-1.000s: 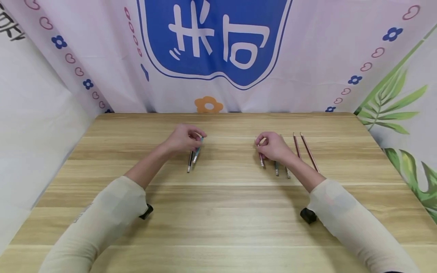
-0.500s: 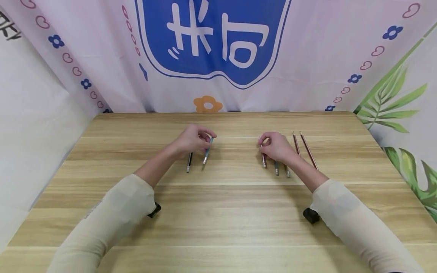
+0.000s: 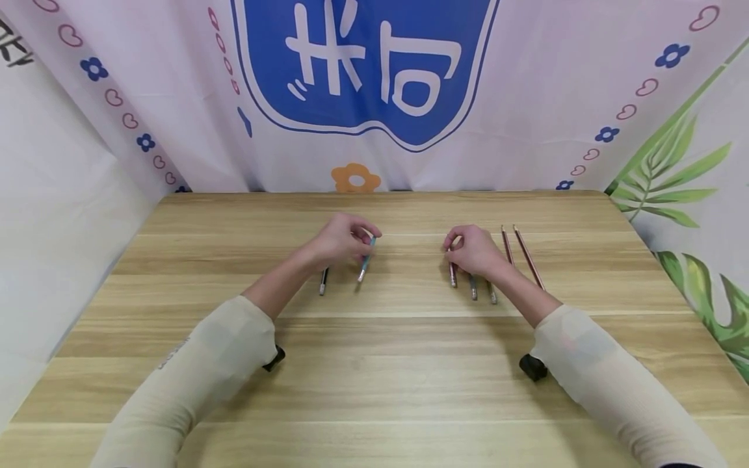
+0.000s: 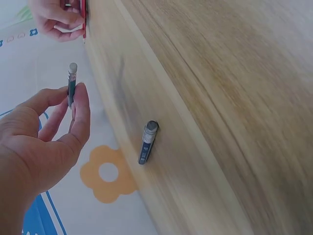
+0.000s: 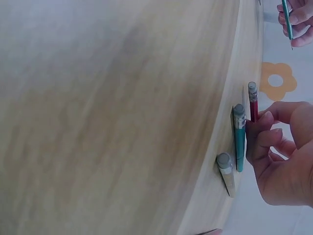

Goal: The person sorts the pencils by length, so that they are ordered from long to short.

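Observation:
My left hand (image 3: 345, 239) pinches a teal pencil (image 3: 365, 261) between thumb and fingers, its eraser end toward me. In the left wrist view that pencil (image 4: 72, 85) is held above the table, apart from a black pencil (image 4: 148, 142) lying behind. With thumb and forefinger my right hand (image 3: 473, 249) pinches a red pencil (image 3: 452, 275), also eraser end toward me. Close beside that hand lie a green pencil (image 5: 239, 139) and a pale wood-toned pencil (image 5: 226, 174), both partly hidden by the hand in the head view.
Two reddish pencils (image 3: 528, 257) lie to the right of the right hand, partly behind the forearm. The wooden table (image 3: 374, 370) ends at a printed curtain (image 3: 526, 84) at the back. A black wrist device (image 3: 533, 368) hangs under the right sleeve.
My left hand has carried the teal pencil rightward, away from the black pencil, which stays put. The right hand has shifted slightly right with the red pencil.

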Tool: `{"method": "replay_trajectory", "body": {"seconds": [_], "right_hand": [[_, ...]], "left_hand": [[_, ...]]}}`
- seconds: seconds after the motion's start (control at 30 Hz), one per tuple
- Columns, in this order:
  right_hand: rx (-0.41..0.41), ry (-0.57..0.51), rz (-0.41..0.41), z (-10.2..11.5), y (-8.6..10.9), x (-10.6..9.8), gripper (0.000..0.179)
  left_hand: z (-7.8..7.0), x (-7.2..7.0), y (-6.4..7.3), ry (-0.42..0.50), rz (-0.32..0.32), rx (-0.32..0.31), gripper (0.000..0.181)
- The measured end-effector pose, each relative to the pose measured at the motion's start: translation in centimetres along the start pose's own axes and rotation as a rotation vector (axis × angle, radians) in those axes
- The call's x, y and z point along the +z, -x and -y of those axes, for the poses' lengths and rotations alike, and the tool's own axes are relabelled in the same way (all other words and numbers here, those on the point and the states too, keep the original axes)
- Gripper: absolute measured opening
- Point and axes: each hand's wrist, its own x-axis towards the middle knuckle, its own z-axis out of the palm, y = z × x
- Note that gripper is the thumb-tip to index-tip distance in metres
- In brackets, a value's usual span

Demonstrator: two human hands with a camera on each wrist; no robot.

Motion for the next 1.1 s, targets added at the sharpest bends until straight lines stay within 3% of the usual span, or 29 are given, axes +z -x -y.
{"method": "replay_trajectory", "body": {"seconds": [0.63,1.1], "right_hand": [[-0.02,0.056,0.054,-0.3,0.1,-0.3,0.011],[-0.056,0.092,0.028,-0.4,0.3,-0.6,0.013]], "left_hand": [[-1.0,1.5,-0.7,-0.024,0.05,-0.001,0.032],[-1.0,2.9,-1.5,-0.005,0.066,-0.002,0.034]]}}
